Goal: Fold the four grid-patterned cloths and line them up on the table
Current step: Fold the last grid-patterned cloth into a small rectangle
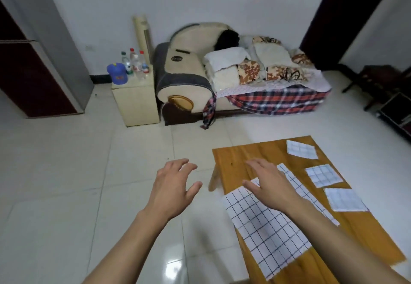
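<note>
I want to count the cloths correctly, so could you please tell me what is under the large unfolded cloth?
The unfolded cloth lies spread on the wooden table, one edge overhanging the side. Only tabletop shows around it. Whatever it covers is hidden.

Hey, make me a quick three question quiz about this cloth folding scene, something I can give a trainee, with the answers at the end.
1. How many grid-patterned cloths on the wooden table are already folded into small squares?
2. True or false: the left hand is pressing down on the unfolded cloth.
3. Which hand is over the unfolded cloth? A) left B) right C) both

Key:
1. Three: the far folded cloth, the middle folded cloth and the near folded cloth.
2. False; it is over the floor, off the table's left edge, fingers spread, holding nothing.
3. B, the right hand, open.
</note>
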A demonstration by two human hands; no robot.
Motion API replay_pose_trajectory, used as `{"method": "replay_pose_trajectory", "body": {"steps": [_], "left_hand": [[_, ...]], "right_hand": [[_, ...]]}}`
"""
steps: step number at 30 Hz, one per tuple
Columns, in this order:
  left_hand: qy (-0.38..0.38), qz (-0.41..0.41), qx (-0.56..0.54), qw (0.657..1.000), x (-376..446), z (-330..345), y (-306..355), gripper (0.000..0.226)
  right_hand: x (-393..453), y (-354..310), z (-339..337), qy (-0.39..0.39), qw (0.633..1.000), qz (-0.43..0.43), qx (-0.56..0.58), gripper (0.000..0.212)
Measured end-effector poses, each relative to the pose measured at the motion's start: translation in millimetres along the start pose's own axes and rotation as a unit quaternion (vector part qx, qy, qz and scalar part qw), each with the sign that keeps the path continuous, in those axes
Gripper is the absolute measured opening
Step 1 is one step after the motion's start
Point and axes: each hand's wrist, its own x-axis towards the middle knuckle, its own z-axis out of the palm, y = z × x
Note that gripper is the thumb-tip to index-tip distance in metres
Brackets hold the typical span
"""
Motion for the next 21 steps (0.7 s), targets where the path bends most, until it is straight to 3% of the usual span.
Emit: {"method": "replay_pose_trajectory", "body": {"steps": [8,12,21], "left_hand": [[-0.057,0.14,-0.032,0.988,95.2,24.1,32.0,0.044],[-0.104,0.221,0.004,0.97,135.1,48.4,51.2,0.046],[-0.151,0.313,0.051,0.936,230.4,73.8,91.1,0.046]], "right_hand": [[-22.3,42.9,-6.6,0.056,0.984,0.168,0.023,0.061],[-18.9,72.3,8.1,0.084,0.967,0.233,0.063,0.059],[-20.7,116.5,26.7,0.091,0.924,0.351,0.122,0.062]]}}
